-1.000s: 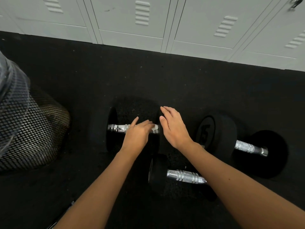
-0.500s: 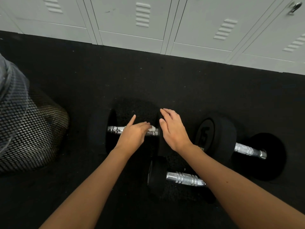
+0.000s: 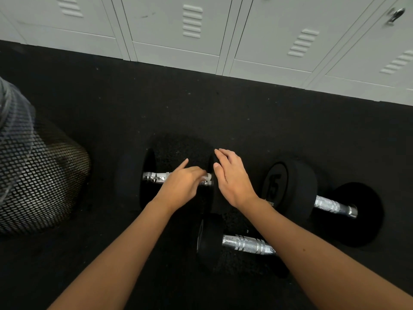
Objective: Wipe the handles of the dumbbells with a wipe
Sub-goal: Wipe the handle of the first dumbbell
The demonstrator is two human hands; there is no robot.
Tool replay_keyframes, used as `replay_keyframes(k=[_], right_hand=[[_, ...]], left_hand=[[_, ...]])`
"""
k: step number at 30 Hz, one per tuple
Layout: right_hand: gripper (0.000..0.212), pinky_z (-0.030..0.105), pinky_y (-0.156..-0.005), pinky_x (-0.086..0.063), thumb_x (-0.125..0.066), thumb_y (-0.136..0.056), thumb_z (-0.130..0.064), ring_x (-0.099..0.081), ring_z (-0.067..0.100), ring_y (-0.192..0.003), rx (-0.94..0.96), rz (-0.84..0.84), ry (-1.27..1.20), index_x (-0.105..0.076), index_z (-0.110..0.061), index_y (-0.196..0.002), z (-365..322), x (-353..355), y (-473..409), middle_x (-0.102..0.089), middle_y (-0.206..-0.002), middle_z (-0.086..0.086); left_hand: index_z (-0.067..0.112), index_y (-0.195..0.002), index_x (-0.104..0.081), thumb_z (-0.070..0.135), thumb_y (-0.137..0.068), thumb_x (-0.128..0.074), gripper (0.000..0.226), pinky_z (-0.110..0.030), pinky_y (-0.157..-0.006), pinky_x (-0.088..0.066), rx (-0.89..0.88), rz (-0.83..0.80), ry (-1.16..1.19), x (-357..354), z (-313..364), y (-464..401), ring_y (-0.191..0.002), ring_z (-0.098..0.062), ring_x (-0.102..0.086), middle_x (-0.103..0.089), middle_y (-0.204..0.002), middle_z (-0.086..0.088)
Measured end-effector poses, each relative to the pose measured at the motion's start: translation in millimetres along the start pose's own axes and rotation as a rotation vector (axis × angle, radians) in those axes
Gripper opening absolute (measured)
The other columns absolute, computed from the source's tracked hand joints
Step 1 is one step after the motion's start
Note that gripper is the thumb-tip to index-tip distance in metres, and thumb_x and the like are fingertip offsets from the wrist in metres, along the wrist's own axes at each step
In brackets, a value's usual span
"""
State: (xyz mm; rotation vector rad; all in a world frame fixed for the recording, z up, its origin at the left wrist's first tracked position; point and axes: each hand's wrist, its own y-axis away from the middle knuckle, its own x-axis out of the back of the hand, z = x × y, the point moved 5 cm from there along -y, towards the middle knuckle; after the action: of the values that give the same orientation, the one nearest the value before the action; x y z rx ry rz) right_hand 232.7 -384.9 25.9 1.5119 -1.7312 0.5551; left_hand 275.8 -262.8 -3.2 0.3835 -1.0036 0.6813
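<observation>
Left hand (image 3: 182, 186) slid left, gripping wipe (image 3: 206, 177); right hand (image 3: 232, 177) flat; black floor (image 3: 223, 113), lockers (image 3: 178, 30).

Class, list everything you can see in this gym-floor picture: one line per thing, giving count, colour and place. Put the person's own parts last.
dumbbells: three, black heads with silver handles, on the floor at centre and right.
wipe: one, white, on the left dumbbell's handle under the left hand's fingers.
mesh bin: one, black, at the left edge.
lockers: a row, pale grey, along the top.
floor: one, black, beneath everything.
left hand: one, pressing the wipe to the handle.
right hand: one, resting on the left dumbbell's right head.
</observation>
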Motion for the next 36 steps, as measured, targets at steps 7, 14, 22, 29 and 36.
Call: replay_keyframes(k=[7,14,22,29,36], right_hand=[[0.045,0.027,-0.113,-0.025,-0.035,-0.099,-0.027,-0.023,0.011,-0.137,0.014,0.008,0.012,-0.034,-0.013,-0.142,-0.9,0.5,-0.3,-0.034,-0.145,0.0],[0.045,0.027,-0.112,-0.027,-0.035,-0.099,-0.027,-0.024,0.01,-0.137,0.019,0.022,0.039,-0.035,-0.013,-0.142,-0.6,-0.1,-0.9,-0.034,-0.145,0.0],[0.044,0.026,-0.11,-0.027,-0.035,-0.099,-0.026,-0.025,0.01,-0.136,0.021,0.029,0.032,-0.036,-0.013,-0.141,-0.6,-0.4,-0.2,-0.035,-0.144,0.0],[0.043,0.023,-0.108,-0.027,-0.036,-0.099,-0.026,-0.028,0.01,-0.135,0.024,0.051,0.053,-0.037,-0.013,-0.14,0.8,-1.4,-2.0,-0.037,-0.143,0.0],[0.043,0.024,-0.108,-0.027,-0.036,-0.099,-0.027,-0.027,0.009,-0.135,0.017,0.053,0.035,-0.038,-0.013,-0.14,1.4,-1.9,-1.7,-0.037,-0.143,-0.001]], left_hand=[[0.016,-0.111,-0.063,0.012,-0.092,-0.051,0.023,-0.033,-0.117,-0.006,0.073,0.017,-0.037,0.8,3.8,-6.1,-0.102,-0.008,-0.061,-0.067,-0.107,0.004],[0.01,-0.105,-0.069,-0.001,-0.069,-0.077,0.038,-0.05,-0.108,-0.03,-0.033,0.21,-0.2,-7.3,9.3,28.3,-0.111,-0.015,-0.061,-0.066,-0.116,-0.004],[0.009,-0.109,-0.067,-0.002,-0.069,-0.074,0.042,-0.05,-0.114,-0.013,-0.134,0.276,-0.267,-15.7,12.9,41.3,-0.12,-0.018,-0.055,-0.062,-0.124,-0.004],[0.007,-0.109,-0.067,-0.003,-0.069,-0.074,0.041,-0.05,-0.112,-0.015,-0.143,0.261,-0.294,-20.6,20.1,39.9,-0.12,-0.02,-0.055,-0.062,-0.124,-0.007],[0.011,-0.105,-0.065,0.002,-0.082,-0.06,0.025,-0.04,-0.109,-0.034,0.106,0.037,-0.16,-5.2,11.5,-0.1,-0.095,-0.021,-0.066,-0.069,-0.1,-0.006]])
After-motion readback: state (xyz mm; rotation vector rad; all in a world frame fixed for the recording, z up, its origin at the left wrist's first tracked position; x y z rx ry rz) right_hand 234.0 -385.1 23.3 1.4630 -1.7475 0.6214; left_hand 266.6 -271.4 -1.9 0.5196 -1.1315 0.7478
